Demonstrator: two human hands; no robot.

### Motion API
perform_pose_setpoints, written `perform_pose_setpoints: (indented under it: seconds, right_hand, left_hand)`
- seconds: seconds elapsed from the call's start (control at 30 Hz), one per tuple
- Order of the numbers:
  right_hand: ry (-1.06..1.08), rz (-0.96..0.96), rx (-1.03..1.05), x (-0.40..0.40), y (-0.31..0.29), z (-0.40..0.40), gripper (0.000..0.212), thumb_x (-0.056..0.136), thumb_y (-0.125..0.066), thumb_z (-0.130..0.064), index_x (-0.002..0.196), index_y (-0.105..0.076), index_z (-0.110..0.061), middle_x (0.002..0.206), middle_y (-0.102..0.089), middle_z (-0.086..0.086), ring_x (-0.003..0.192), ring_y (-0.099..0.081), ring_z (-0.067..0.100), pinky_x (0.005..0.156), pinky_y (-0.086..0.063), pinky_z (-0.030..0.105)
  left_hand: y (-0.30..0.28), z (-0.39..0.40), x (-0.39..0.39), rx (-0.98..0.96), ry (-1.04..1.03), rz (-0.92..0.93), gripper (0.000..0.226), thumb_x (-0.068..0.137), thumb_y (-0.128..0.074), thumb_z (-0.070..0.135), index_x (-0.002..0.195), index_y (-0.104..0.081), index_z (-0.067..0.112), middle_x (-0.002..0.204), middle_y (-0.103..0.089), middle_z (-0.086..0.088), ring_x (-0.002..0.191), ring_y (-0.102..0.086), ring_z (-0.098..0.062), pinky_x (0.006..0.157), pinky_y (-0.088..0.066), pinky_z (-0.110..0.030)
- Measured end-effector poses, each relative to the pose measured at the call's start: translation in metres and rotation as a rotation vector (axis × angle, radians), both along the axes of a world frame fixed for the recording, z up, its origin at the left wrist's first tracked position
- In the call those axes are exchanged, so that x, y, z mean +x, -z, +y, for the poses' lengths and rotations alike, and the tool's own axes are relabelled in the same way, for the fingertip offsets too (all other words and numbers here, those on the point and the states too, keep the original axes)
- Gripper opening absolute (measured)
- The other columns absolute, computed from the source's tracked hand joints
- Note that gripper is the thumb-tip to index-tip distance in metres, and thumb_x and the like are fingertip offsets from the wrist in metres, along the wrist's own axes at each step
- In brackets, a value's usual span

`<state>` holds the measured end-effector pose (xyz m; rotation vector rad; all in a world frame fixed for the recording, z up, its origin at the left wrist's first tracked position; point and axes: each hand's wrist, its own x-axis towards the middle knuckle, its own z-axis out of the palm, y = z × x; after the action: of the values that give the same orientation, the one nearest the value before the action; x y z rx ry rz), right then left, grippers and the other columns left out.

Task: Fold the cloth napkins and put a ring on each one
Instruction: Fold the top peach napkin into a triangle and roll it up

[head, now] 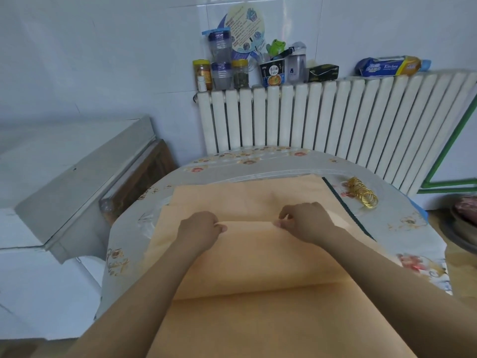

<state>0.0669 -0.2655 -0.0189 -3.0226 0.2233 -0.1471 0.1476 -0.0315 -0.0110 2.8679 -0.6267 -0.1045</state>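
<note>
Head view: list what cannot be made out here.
- Gold rings: bunched and small, number unclear.
- Napkin: near edge cut off by the frame's bottom; how many lie stacked is unclear.
- Left hand and right hand: fingertips curled under, hidden by the fold.

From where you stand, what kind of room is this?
Probably a home kitchen or dining corner: a table with a flowered cloth, a white radiator, and food jars beside a kitchen wrap roll.

Rings (362, 193) lie on the table (413, 228), right of the napkins (258, 254).
</note>
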Motion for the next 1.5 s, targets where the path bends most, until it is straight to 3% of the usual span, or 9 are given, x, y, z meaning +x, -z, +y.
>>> perform_pose_setpoints:
  seconds: [0.17, 0.33, 0.43, 0.53, 0.87, 1.0, 1.13, 1.37, 1.5]
  right_hand:
    - [-0.095, -0.054, -0.047, 0.031, 0.029, -0.001, 0.034, 0.090, -0.047, -0.050, 0.114, -0.059, -0.029, 0.109, -0.065, -0.004, 0.107, -0.054, 0.019, 0.095, -0.029, 0.030]
    - [-0.056, -0.146, 0.041, 0.063, 0.045, -0.007, 0.024, 0.093, -0.047, -0.038, 0.100, -0.063, -0.022, 0.105, -0.063, -0.002, 0.105, -0.053, 0.021, 0.089, -0.030, 0.030]
    - [-0.049, -0.137, 0.033, 0.081, 0.048, -0.008, 0.024, 0.093, -0.048, -0.038, 0.100, -0.063, -0.021, 0.108, -0.060, -0.002, 0.106, -0.050, 0.020, 0.088, -0.031, 0.031]
    - [-0.038, -0.147, 0.012, 0.105, 0.049, -0.010, 0.023, 0.093, -0.048, -0.037, 0.098, -0.062, -0.019, 0.110, -0.060, -0.001, 0.107, -0.050, 0.021, 0.087, -0.032, 0.030]
    - [0.070, -0.192, -0.011, 0.149, 0.059, -0.010, 0.021, 0.091, -0.048, -0.037, 0.101, -0.059, -0.023, 0.104, -0.060, -0.004, 0.104, -0.051, 0.019, 0.095, -0.026, 0.032]
    - [0.109, -0.295, 0.020, 0.149, 0.075, -0.009, 0.022, 0.090, -0.048, -0.037, 0.101, -0.058, -0.022, 0.101, -0.059, -0.004, 0.102, -0.049, 0.020, 0.094, -0.021, 0.033]
    - [0.124, -0.307, 0.027, 0.154, 0.076, -0.008, 0.024, 0.092, -0.046, -0.042, 0.100, -0.060, -0.024, 0.099, -0.060, -0.005, 0.104, -0.050, 0.020, 0.096, -0.018, 0.034]
    - [0.192, -0.241, 0.079, 0.162, 0.070, -0.006, 0.026, 0.087, -0.052, -0.050, 0.096, -0.060, -0.027, 0.098, -0.060, -0.007, 0.106, -0.049, 0.018, 0.101, -0.019, 0.036]
    - [0.214, -0.278, 0.083, 0.160, 0.073, -0.005, 0.024, 0.088, -0.053, -0.047, 0.095, -0.062, -0.026, 0.098, -0.062, -0.007, 0.106, -0.049, 0.018, 0.099, -0.015, 0.034]
  left_hand:
    - [0.016, -0.008, 0.024, -0.001, 0.006, -0.065, 0.034, 0.096, -0.045, 0.047, 0.092, -0.062, 0.018, 0.103, -0.062, 0.000, 0.098, -0.057, -0.021, 0.086, -0.035, -0.035]
    - [0.023, -0.013, 0.048, 0.108, 0.106, 0.095, 0.062, 0.083, -0.048, 0.068, 0.125, -0.052, 0.023, 0.127, -0.053, 0.003, 0.116, -0.051, -0.020, 0.096, -0.040, -0.038]
    - [0.025, -0.017, 0.065, 0.197, 0.120, -0.027, 0.030, 0.092, -0.048, 0.039, 0.111, -0.057, 0.018, 0.115, -0.053, -0.003, 0.107, -0.054, -0.025, 0.082, -0.039, -0.033]
    - [0.029, -0.023, 0.087, 0.155, 0.079, -0.059, 0.023, 0.096, -0.042, 0.025, 0.105, -0.059, 0.014, 0.111, -0.053, -0.005, 0.101, -0.054, -0.026, 0.077, -0.038, -0.031]
    - [0.057, -0.041, 0.127, 0.132, -0.030, -0.257, 0.021, 0.096, -0.034, 0.017, 0.111, -0.049, 0.018, 0.114, -0.050, -0.001, 0.105, -0.047, -0.022, 0.089, -0.030, -0.036]
    - [0.076, -0.039, 0.131, -0.055, -0.062, -0.326, 0.022, 0.096, -0.039, 0.023, 0.111, -0.054, 0.019, 0.112, -0.053, 0.001, 0.104, -0.046, -0.021, 0.088, -0.029, -0.034]
    - [0.084, -0.033, 0.131, -0.322, -0.161, -0.347, 0.013, 0.090, -0.054, 0.022, 0.089, -0.065, 0.015, 0.092, -0.060, -0.001, 0.089, -0.051, -0.023, 0.076, -0.032, -0.032]
    - [0.070, -0.033, 0.149, -0.192, -0.146, -0.248, 0.017, 0.089, -0.050, 0.020, 0.091, -0.067, 0.017, 0.097, -0.064, 0.000, 0.092, -0.057, -0.021, 0.089, -0.034, -0.031]
    - [0.074, -0.035, 0.145, -0.201, -0.184, -0.271, 0.013, 0.090, -0.051, 0.023, 0.094, -0.063, 0.021, 0.100, -0.060, 0.004, 0.099, -0.053, -0.019, 0.091, -0.023, -0.031]
